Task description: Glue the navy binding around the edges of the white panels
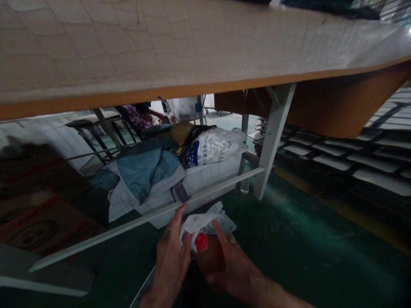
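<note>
By the right hand (236, 265), a red-capped container (208, 259) is part-hidden.

Both hands low at centre, bare, facing each other, a gap between. Left hand (170, 256): back toward viewer, index finger extended upward, thumb alongside in a gripping pose; wrist runs down and left. Right hand (236, 265): one digit reaching up-left, grip curved inward below; right forearm (272, 293), bare, slants off lower right.

Red cap (201, 242), brown bottle (209, 260), white material (195, 222), teal fabric (144, 164), green floor (308, 244), grid-patterned cover (154, 40)
</note>
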### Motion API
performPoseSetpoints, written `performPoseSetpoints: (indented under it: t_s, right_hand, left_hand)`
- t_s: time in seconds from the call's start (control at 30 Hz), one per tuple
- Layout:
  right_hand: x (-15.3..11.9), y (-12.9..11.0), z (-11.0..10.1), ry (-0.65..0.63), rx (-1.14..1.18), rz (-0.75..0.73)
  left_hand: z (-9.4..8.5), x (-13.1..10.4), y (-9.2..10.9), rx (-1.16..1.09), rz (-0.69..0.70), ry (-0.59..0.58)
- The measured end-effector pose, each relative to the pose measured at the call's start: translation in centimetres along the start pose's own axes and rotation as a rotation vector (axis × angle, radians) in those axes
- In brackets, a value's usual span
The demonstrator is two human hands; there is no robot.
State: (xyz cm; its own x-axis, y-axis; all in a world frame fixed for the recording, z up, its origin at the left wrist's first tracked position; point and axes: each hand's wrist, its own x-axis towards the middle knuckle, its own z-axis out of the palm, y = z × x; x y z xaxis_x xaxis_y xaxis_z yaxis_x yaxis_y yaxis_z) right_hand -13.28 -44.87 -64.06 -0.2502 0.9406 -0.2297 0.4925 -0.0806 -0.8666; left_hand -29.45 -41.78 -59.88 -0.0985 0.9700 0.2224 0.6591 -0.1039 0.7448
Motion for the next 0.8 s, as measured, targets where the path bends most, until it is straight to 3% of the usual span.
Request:
performPoseSetpoints:
  t_s: [0.13,0.37,0.63,0.8]
  right_hand:
    - [-0.6,-0.4,-0.8,-0.004,-0.062,-0.038]
    - [-1.5,-2.0,-2.3,-0.053,0.014,0.023]
    - [-1.9,-0.6,-2.7,-0.134,0.103,-0.078]
    - [-2.3,0.5,-3.0,-0.185,0.169,-0.113]
  left_hand:
    - [-0.3,-0.3,-0.1,-0.055,0.072,-0.011]
    - [-0.7,-0.8,-0.7,-0.029,0.028,0.135]
    - [-1.1,-0.6,-0.9,0.143,0.102,0.197]
    - [-1.6,0.2,-1.7,0.216,0.124,0.170]
